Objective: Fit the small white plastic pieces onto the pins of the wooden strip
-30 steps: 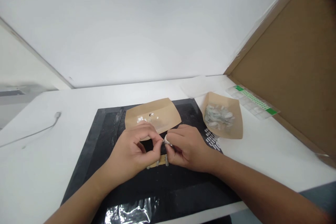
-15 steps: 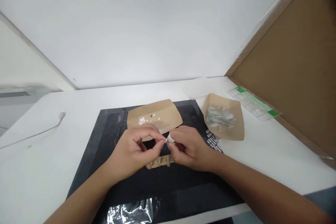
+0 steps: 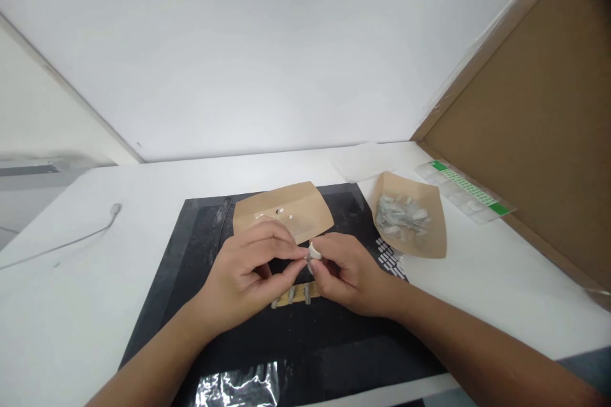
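Thumb and fingers of my right hand (image 3: 351, 276) are closed around a small white rounded piece (image 3: 315, 250), whose exact kind I cannot make out. My left hand (image 3: 248, 270) pinches with thumb and index finger right against the left side of that piece. Whatever sits between the left fingertips is too small and covered to name. Just below both hands lies a tan strip (image 3: 299, 293) with several short greyish cylinders across it, partly hidden by the right hand. Behind the left hand, a brown paper tray (image 3: 305, 200) carries small white bits.
A black mat (image 3: 267, 343) lies under the hands on the white table. To the right are white label-like strips (image 3: 390, 258), a brown paper tray (image 3: 435, 247) of translucent pieces (image 3: 403, 213) and a clear green-labelled case (image 3: 468, 186). A cable (image 3: 86, 238) lies left; cardboard (image 3: 534, 108) stands right.
My left fingertips have moved slightly right and now meet the white piece; the pale sliver seen between them before is now hidden. My right hand keeps its hold.
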### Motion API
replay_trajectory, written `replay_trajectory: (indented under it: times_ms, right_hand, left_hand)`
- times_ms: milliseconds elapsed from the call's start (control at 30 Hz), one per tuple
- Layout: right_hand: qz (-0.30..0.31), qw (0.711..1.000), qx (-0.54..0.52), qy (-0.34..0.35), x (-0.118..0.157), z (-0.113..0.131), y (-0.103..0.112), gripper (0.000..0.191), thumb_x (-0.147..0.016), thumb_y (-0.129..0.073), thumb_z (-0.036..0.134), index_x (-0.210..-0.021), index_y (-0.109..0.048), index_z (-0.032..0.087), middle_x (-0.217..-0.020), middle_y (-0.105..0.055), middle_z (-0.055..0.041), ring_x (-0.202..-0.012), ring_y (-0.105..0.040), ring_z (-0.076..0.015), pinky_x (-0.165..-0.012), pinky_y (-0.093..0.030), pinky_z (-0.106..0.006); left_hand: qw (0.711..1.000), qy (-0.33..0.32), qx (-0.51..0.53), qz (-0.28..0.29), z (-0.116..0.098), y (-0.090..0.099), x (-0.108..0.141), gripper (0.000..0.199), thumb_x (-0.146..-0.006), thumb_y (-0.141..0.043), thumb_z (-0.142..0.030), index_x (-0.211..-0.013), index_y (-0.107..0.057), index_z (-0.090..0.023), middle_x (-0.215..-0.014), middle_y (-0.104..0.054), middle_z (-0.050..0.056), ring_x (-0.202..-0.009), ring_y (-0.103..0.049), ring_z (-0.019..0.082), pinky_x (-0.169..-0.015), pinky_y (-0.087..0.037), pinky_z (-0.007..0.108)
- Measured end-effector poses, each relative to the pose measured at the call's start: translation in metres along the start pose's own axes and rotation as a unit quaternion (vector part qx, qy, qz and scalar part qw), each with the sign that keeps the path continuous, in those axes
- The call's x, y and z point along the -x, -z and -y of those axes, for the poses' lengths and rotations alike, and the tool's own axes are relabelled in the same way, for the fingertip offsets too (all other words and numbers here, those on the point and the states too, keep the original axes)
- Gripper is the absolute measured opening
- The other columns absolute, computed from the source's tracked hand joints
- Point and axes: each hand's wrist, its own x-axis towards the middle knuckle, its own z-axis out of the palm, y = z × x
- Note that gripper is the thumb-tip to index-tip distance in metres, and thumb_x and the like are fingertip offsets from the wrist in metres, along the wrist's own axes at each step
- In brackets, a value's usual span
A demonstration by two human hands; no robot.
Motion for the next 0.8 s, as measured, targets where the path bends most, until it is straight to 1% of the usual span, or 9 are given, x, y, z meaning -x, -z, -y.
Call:
replay_trajectory:
  times_ms: [67, 133, 167, 267, 333, 400, 500, 667, 800]
  right_hand:
    - [0.012, 1.000, -0.006, -0.004, 0.000, 0.002, 0.001, 0.028, -0.097, -0.047, 0.020, -0.074, -0.032, 0.024, -0.066, -0.034, 0.0074, -0.057, -0.034, -0.0102, -0.058, -0.027, -0.026]
    - [0.026, 1.000, -0.011, -0.007, 0.001, 0.004, 0.002, 0.028, -0.100, -0.045, 0.022, -0.075, -0.033, 0.024, -0.067, -0.036, 0.0070, -0.059, -0.035, -0.0108, -0.059, -0.027, -0.026]
    - [0.035, 0.999, -0.015, -0.008, 0.001, 0.005, 0.002, 0.027, -0.101, -0.044, 0.023, -0.075, -0.034, 0.024, -0.067, -0.036, 0.0067, -0.059, -0.035, -0.0111, -0.059, -0.028, -0.026]
    - [0.061, 0.997, -0.039, -0.015, 0.002, 0.007, 0.003, 0.028, -0.103, -0.043, 0.024, -0.077, -0.034, 0.024, -0.069, -0.038, 0.0063, -0.060, -0.036, -0.0113, -0.060, -0.028, -0.027]
    - [0.082, 0.994, -0.075, -0.024, 0.001, 0.009, 0.003, 0.028, -0.105, -0.041, 0.026, -0.077, -0.034, 0.024, -0.070, -0.040, 0.0058, -0.061, -0.037, -0.0113, -0.059, -0.030, -0.026]
    - [0.099, 0.987, -0.120, -0.037, 0.001, 0.012, 0.004, 0.029, -0.107, -0.039, 0.029, -0.079, -0.036, 0.023, -0.072, -0.041, 0.0051, -0.061, -0.037, -0.0112, -0.059, -0.031, -0.026]
    - [0.105, 0.977, -0.174, -0.062, -0.001, 0.019, 0.006, 0.030, -0.108, -0.038, 0.033, -0.080, -0.038, 0.023, -0.073, -0.042, 0.0046, -0.062, -0.038, -0.0110, -0.059, -0.033, -0.026]
    - [0.119, 0.963, -0.223, -0.093, -0.001, 0.026, 0.009, 0.032, -0.110, -0.037, 0.034, -0.082, -0.045, 0.021, -0.070, -0.048, 0.0047, -0.059, -0.042, -0.0104, -0.059, -0.035, -0.026]
    - [0.131, 0.958, -0.234, -0.103, 0.000, 0.025, 0.010, 0.039, -0.113, -0.033, 0.036, -0.080, -0.047, 0.021, -0.067, -0.050, 0.0043, -0.057, -0.047, -0.0103, -0.059, -0.038, -0.025]
  left_hand:
    - [0.997, -0.062, -0.036, -0.005, 0.000, 0.002, -0.003, 0.016, -0.090, -0.075, -0.007, -0.102, -0.077, -0.018, -0.092, -0.071, 0.007, -0.088, -0.070, 0.018, -0.068, -0.063, 0.028]
    - [0.991, -0.112, -0.068, -0.001, 0.000, 0.004, -0.005, 0.016, -0.089, -0.075, -0.005, -0.100, -0.075, -0.016, -0.089, -0.072, 0.005, -0.087, -0.069, 0.018, -0.086, -0.062, 0.039]
    - [0.988, -0.127, -0.083, 0.004, -0.001, 0.004, -0.006, 0.016, -0.089, -0.076, -0.003, -0.098, -0.074, -0.016, -0.088, -0.072, 0.005, -0.086, -0.069, 0.018, -0.089, -0.061, 0.041]
    - [0.981, -0.152, -0.122, 0.016, -0.003, 0.006, -0.007, 0.016, -0.088, -0.077, -0.003, -0.093, -0.071, -0.017, -0.087, -0.073, 0.003, -0.085, -0.067, 0.017, -0.087, -0.061, 0.040]
    - [0.977, -0.163, -0.136, 0.017, -0.005, 0.006, -0.006, 0.016, -0.088, -0.077, -0.004, -0.089, -0.069, -0.018, -0.084, -0.072, 0.002, -0.086, -0.068, 0.018, -0.084, -0.061, 0.038]
    - [0.976, -0.170, -0.133, 0.009, -0.006, 0.006, -0.006, 0.015, -0.088, -0.076, -0.004, -0.086, -0.069, -0.017, -0.081, -0.071, 0.002, -0.086, -0.067, 0.019, -0.081, -0.061, 0.037]
    - [0.980, -0.168, -0.105, -0.003, -0.008, 0.005, -0.006, 0.015, -0.086, -0.076, -0.001, -0.083, -0.068, -0.014, -0.078, -0.069, 0.004, -0.087, -0.067, 0.020, -0.080, -0.061, 0.037]
    - [0.982, -0.171, -0.085, -0.009, -0.008, 0.004, -0.005, 0.014, -0.083, -0.076, 0.001, -0.089, -0.071, -0.011, -0.081, -0.070, 0.007, -0.085, -0.066, 0.020, -0.081, -0.059, 0.040]
    - [0.987, -0.143, -0.070, -0.019, -0.004, 0.003, -0.004, 0.012, -0.085, -0.076, -0.001, -0.093, -0.073, -0.010, -0.082, -0.070, 0.007, -0.084, -0.065, 0.020, -0.081, -0.058, 0.040]
